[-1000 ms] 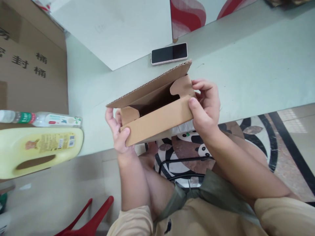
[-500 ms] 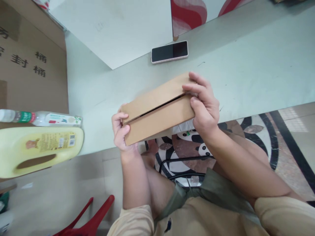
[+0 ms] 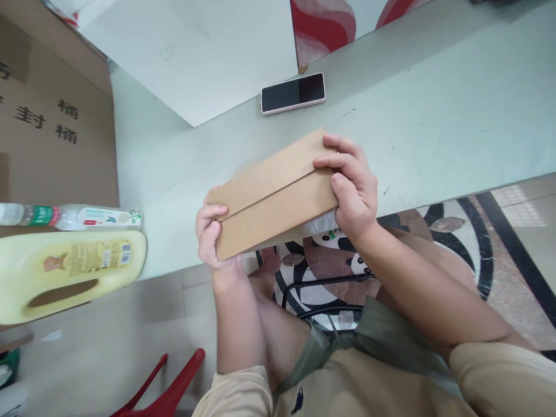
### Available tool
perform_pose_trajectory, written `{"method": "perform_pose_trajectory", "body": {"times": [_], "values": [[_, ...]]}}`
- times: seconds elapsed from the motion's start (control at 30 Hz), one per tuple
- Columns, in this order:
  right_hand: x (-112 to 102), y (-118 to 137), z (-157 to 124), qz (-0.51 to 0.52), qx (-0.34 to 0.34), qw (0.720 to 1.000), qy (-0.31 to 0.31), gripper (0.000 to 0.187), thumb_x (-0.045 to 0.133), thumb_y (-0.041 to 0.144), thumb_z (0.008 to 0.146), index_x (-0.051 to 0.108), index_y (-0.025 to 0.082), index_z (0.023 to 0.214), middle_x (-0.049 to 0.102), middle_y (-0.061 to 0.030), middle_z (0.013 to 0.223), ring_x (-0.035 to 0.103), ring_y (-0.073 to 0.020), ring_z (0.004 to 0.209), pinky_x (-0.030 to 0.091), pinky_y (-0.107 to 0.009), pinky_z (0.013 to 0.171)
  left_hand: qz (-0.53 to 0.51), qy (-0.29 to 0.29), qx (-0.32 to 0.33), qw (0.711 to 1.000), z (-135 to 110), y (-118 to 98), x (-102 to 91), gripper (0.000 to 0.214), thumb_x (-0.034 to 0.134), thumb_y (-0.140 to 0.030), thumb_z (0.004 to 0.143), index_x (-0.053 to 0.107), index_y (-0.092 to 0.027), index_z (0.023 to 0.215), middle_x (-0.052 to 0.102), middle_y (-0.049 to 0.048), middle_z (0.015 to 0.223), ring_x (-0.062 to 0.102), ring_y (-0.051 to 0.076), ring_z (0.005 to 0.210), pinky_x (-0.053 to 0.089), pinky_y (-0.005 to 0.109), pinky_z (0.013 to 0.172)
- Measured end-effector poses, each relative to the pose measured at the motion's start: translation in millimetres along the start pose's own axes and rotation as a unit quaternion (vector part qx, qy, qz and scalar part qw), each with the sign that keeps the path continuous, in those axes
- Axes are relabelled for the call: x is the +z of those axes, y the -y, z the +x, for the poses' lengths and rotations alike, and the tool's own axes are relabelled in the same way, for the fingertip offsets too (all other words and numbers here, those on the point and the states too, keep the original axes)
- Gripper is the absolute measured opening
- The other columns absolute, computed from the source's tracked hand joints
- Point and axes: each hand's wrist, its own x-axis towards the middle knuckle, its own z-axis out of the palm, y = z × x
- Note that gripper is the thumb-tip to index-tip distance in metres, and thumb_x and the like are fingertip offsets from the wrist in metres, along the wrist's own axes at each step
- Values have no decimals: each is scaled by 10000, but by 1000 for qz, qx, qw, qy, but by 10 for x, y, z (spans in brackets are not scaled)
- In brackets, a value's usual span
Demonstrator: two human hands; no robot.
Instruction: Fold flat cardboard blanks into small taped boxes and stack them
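The person is holding the cardboard box (image 3: 273, 194) on the near side of the phone (image 3: 293, 92), left hand (image 3: 211, 234) clamping one end, right hand (image 3: 351, 185) clamping the other; pressing evenly along its lid seam is likely seating it flush

Both arms bent — left hand (image 3: 211, 236), right hand (image 3: 355, 196) clamped, fingers curled

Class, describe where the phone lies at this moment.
In the head view the phone lies flat on the pale table, above centre, just beyond the cardboard box and below the red-and-white panel.
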Motion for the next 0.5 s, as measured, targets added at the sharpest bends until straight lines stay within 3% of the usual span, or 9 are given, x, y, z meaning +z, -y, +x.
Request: {"method": "perform_pose_trajectory", "body": {"times": [0.17,0.5], "values": [[-3,-16,0,3,-13,1000,0,356,412,520,984,666,276,1039,606,-62,1342,520,-333,1376,360,-630,1207,-41,-5,-22,999,-2,-68,22,165,555,-322,821,692,-238,860,684,55,1113,599,266,1219,353,466,1187],[-25,-20,3,-3,7,1000,24,415,368,562,991,681,312,1097,554,-28,1449,441,-347,1461,325,-639,1227,-38,-12,-53,998,-31,-105,21,212,578,-324,819,747,-271,936,694,25,1200,565,269,1298,368,458,1187]]}}
